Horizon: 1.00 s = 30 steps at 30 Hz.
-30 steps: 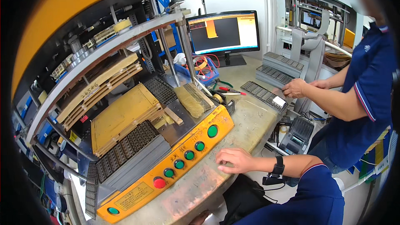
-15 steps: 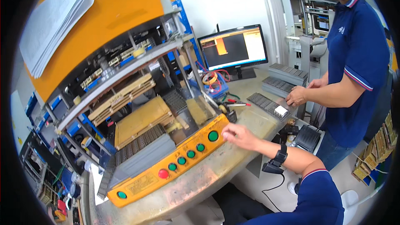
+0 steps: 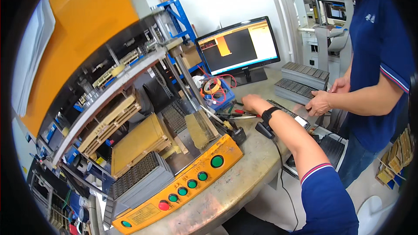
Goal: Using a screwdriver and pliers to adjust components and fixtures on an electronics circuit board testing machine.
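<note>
The right hand (image 3: 252,102) reaches across the bench (image 3: 252,165) to the hand tools (image 3: 237,114) beside the monitor (image 3: 237,45); finger state cannot be told. Approach low, select one handle, avoid the wrist cable (image 3: 278,156). Left hand not visible.

The left hand is out of view. The right hand (image 3: 251,102) is seen from the back; its fingertips lie among the small tools (image 3: 237,114) on the table (image 3: 257,156), so the grip cannot be determined. The tool types are too small to identify. The co-worker (image 3: 379,56) is cut off at the upper edge (head out of frame). The co-worker's far hand (image 3: 339,85) is partly hidden behind the stacked trays (image 3: 305,75). The yellow control panel (image 3: 183,187) carries legends too small to resolve. The machine's lower-left portion (image 3: 56,200) blurs into the dark lens rim. The monitor (image 3: 238,47) contents are indistinct.
</note>
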Each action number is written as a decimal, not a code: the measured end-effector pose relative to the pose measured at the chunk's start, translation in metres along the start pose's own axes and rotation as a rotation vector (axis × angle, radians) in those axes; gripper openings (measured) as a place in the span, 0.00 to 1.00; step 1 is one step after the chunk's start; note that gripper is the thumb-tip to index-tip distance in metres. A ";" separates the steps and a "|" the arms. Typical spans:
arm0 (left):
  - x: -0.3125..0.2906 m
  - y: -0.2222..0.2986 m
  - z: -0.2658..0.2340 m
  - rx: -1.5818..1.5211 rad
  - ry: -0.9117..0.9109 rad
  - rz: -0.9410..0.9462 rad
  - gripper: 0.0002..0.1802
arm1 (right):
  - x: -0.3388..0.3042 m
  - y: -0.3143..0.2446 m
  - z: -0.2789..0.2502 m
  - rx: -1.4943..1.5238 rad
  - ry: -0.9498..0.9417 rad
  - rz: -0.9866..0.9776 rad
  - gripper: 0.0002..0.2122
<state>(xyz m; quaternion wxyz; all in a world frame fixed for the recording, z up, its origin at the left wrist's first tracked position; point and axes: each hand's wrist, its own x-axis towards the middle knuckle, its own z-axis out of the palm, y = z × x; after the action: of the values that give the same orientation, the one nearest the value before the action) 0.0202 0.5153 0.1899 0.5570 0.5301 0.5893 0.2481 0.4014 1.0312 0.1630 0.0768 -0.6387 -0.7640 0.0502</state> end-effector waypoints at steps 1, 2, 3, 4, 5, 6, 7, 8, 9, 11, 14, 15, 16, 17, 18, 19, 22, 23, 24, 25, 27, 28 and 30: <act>-0.005 0.020 0.008 -0.017 -0.002 -0.007 0.17 | 0.012 0.001 0.007 -0.046 -0.015 0.015 0.15; -0.012 0.043 0.016 0.100 0.066 0.227 0.17 | 0.015 -0.005 0.008 -0.050 -0.040 0.025 0.15; -0.016 0.056 0.021 0.222 0.137 0.465 0.18 | 0.019 -0.006 0.009 -0.061 -0.049 0.019 0.15; -0.008 0.054 0.010 0.198 0.128 0.456 0.18 | 0.024 -0.004 0.013 -0.085 -0.048 0.011 0.15; -0.001 0.053 0.003 0.158 0.072 0.515 0.18 | 0.029 -0.001 0.018 -0.110 -0.046 0.005 0.15; 0.008 0.053 -0.003 0.117 0.015 0.576 0.18 | 0.030 0.004 0.025 -0.129 -0.064 0.013 0.15; 0.008 0.051 -0.006 0.089 -0.023 0.643 0.18 | 0.028 -0.001 0.025 -0.135 -0.025 0.011 0.15; 0.008 0.050 -0.009 0.061 -0.062 0.709 0.18 | 0.027 -0.005 0.025 -0.139 0.013 0.012 0.15; 0.008 0.050 -0.011 0.034 -0.103 0.775 0.18 | 0.030 -0.008 0.026 -0.146 0.009 0.007 0.15; 0.004 0.047 -0.018 -0.017 -0.192 0.900 0.18 | 0.033 -0.008 0.029 -0.030 0.042 0.140 0.15; -0.014 0.041 -0.023 -0.097 -0.299 1.062 0.18 | 0.040 -0.011 0.029 0.061 0.108 0.184 0.16; -0.027 0.034 -0.022 -0.125 -0.287 1.105 0.18 | 0.028 -0.039 0.019 0.035 0.093 0.153 0.12; -0.036 0.033 -0.021 -0.137 -0.310 1.168 0.18 | 0.039 -0.024 0.026 0.073 0.146 0.148 0.12; -0.047 0.031 -0.020 -0.144 -0.328 1.229 0.18 | 0.054 0.003 0.035 0.133 0.169 0.090 0.13; -0.059 0.029 -0.019 -0.146 -0.336 1.287 0.18 | 0.065 0.029 0.047 0.118 0.236 0.033 0.15; -0.077 0.027 -0.014 -0.138 -0.326 1.336 0.18 | 0.068 0.042 0.048 0.223 0.239 0.116 0.15; -0.130 0.028 -0.005 -0.083 -0.330 1.493 0.19 | 0.060 0.082 0.036 0.307 0.469 0.031 0.18; -0.137 0.031 -0.007 -0.060 -0.356 1.555 0.19 | 0.060 0.082 0.032 0.392 0.555 0.077 0.19; -0.155 0.032 0.014 0.000 -0.365 1.603 0.19 | 0.062 0.059 0.028 0.468 0.543 0.104 0.18; -0.156 0.027 0.012 0.026 -0.364 1.605 0.19 | 0.059 0.047 0.028 0.486 0.556 0.096 0.18; -0.141 0.007 -0.003 -0.182 -0.074 1.395 0.19 | 0.046 0.048 0.019 0.661 0.796 0.057 0.17; -0.128 0.000 -0.010 -0.220 0.045 1.362 0.20 | 0.044 0.067 0.021 0.585 1.001 -0.016 0.15; -0.106 -0.009 -0.014 -0.274 0.282 1.235 0.22 | 0.020 0.061 0.001 0.916 0.874 -0.044 0.14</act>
<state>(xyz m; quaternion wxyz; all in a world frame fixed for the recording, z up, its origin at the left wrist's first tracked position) -0.0148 0.4208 0.2270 0.2914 0.6580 0.2063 0.6630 0.4566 1.0616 0.1528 0.6482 -0.4868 -0.5761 0.1052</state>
